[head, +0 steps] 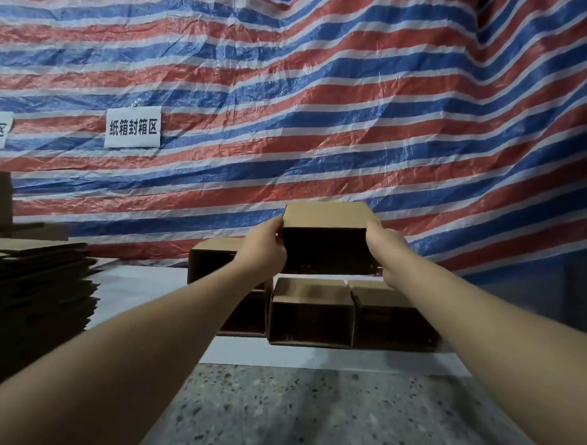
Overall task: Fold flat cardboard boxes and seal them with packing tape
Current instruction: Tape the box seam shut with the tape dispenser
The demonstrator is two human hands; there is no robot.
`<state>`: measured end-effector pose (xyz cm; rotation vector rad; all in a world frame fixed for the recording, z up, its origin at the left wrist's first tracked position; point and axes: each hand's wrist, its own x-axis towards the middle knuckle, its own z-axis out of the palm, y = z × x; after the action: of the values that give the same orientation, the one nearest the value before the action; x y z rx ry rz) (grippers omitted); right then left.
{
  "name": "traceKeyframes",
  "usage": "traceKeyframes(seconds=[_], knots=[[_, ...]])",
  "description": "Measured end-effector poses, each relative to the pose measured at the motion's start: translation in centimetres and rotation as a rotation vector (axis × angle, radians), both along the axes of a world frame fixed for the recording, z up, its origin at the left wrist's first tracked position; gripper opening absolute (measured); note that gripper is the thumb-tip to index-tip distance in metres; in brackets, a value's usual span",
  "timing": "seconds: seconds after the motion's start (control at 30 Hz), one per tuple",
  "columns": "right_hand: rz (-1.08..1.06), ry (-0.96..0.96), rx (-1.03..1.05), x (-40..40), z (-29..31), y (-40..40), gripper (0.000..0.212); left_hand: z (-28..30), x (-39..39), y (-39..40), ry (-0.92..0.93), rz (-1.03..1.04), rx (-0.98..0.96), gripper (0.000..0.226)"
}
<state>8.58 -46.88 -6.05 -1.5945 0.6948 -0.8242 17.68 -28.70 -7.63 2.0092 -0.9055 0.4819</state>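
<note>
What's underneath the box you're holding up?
Under the held box sit two folded boxes, a middle one and a right one, on the white table. Another box stands left, partly hidden by the left hand.

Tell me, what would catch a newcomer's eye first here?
The tarp, striped red, white and blue, fills the whole background, with a white sign pinned at its left. In the middle, the left hand and right hand hold a folded box by its sides above a row of boxes on the white table. Flat cardboard is stacked at the far left.
</note>
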Motion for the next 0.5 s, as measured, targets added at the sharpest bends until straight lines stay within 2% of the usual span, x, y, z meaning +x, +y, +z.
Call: traceKeyframes(seconds=[0.3,0.4,0.5], knots=[[0.086,0.053,0.09,5.8,-4.1,-3.6,0.06,-3.1,6.8,-3.5,-0.298,0.237,0.268,0.026],[0.094,0.078,0.066,7.0,-4.8,-3.8,0.061,-3.6,7.9,-3.7,-0.319,0.314,0.33,0.035],[0.092,0.156,0.003,7.3,-5.7,-3.6,0.071,-4.5,8.5,-3.4,-0.275,0.357,0.425,0.049]])
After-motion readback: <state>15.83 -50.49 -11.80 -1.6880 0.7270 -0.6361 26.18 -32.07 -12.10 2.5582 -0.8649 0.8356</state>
